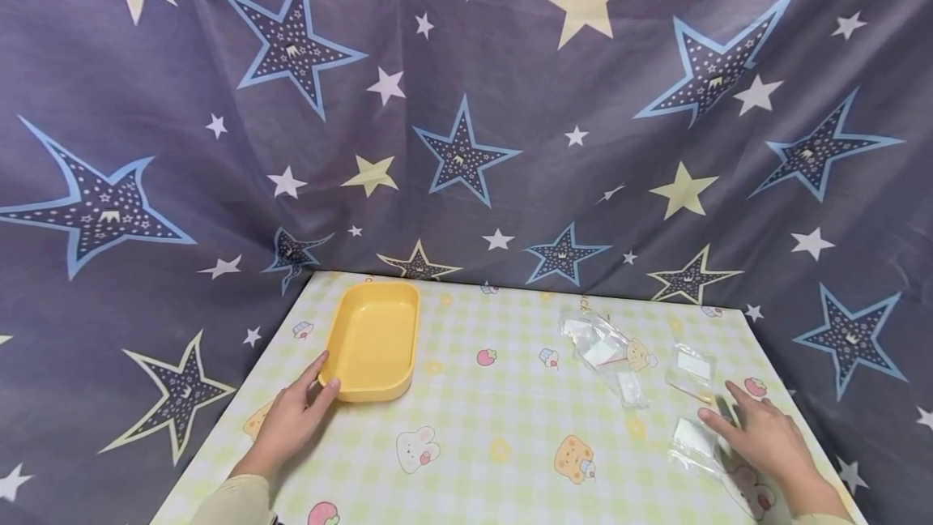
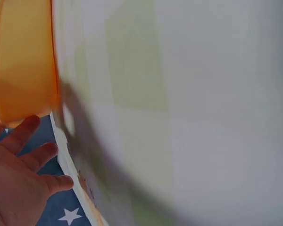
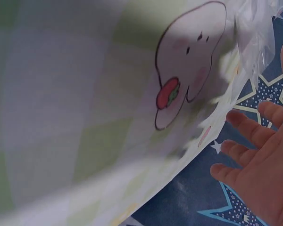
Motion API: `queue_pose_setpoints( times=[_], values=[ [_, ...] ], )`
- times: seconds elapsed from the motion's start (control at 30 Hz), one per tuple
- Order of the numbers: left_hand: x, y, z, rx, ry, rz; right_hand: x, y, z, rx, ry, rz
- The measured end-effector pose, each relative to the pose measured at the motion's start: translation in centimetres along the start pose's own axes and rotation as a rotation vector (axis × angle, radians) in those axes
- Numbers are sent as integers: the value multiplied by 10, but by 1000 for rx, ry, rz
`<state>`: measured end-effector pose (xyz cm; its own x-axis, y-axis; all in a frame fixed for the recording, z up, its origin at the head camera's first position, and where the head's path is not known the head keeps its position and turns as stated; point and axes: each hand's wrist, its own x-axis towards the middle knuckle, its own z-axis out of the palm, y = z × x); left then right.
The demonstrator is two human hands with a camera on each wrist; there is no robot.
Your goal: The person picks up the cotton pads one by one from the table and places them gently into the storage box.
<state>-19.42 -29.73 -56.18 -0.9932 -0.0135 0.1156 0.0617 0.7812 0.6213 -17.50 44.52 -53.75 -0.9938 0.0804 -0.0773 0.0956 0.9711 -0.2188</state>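
Star-printed fabric (image 1: pixel 510 47) is hanging behind a green-checked tablecloth (image 1: pixel 481 407). Toward its left side a yellow rectangular tray (image 1: pixel 373 347) is sitting; the left hand (image 1: pixel 294 418), fingers loosely extended, is touching its near-left corner. The right hand (image 1: pixel 773 440), fingers spread and gripping nothing, is hovering beside clear plastic bags (image 1: pixel 694 452), their white labels (image 1: pixel 695 364) showing too small to read.

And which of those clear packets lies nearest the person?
The packet by the thumb of the right hand, lowest in the head view; the others lie farther back on the table.
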Motion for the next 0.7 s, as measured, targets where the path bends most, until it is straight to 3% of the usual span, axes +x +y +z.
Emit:
queue_pose_setpoints(
  times=[0.27,0.47,0.7],
  values=[
    [2,-2,4,-59,13,-34,4,-6,6,19,-6,-19],
    [3,1,10,-109,6,-28,4,-12,3,65,-77,-52],
    [5,5,17,-104,-9,-44,2,-15,1,107,-140,-68]
  ],
)
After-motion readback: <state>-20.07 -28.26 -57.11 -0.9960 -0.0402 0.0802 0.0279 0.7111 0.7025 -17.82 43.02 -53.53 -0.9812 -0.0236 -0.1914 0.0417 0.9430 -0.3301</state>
